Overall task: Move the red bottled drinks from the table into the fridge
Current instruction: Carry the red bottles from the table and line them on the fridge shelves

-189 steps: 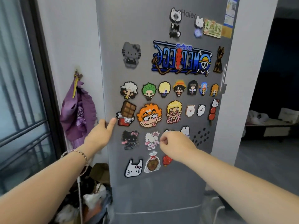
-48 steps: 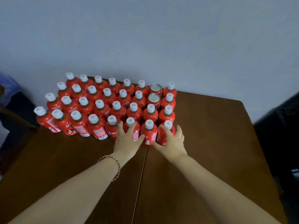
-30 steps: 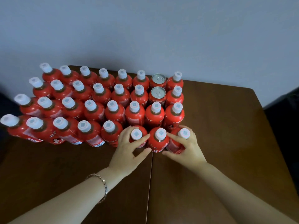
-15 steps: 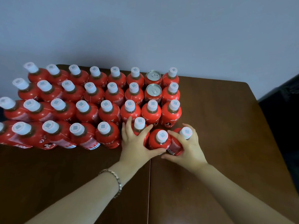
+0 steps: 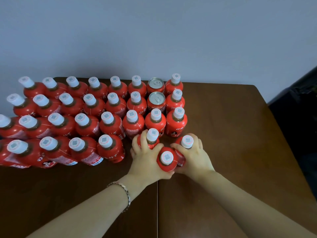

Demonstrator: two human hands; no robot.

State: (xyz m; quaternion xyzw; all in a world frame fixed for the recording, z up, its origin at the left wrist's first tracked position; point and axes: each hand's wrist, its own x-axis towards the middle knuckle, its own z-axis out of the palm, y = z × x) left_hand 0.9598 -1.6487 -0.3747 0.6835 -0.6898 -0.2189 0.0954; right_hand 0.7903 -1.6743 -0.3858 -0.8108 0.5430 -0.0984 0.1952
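Note:
Several rows of red bottles [image 5: 109, 148] with white caps stand on the brown table [image 5: 231, 134]. My left hand [image 5: 145, 157] grips the front-row bottle [image 5: 151, 137] at its shoulder. My right hand [image 5: 195, 157] grips the bottle at the row's right end [image 5: 187, 142]. A third bottle [image 5: 167, 159] is squeezed between both hands, nearest to me. The fridge is out of sight.
Two red cans [image 5: 156, 100] with silver tops stand among the bottles at the back right. A grey wall [image 5: 154, 40] runs behind the table. Something dark [image 5: 298, 117] stands beyond the table's right edge. A seam [image 5: 157, 212] splits the tabletop.
The three front right bottles have been drawn together and toward me, away from their row. Both hands have closed further round them. Earlier I stood at the fridge door.

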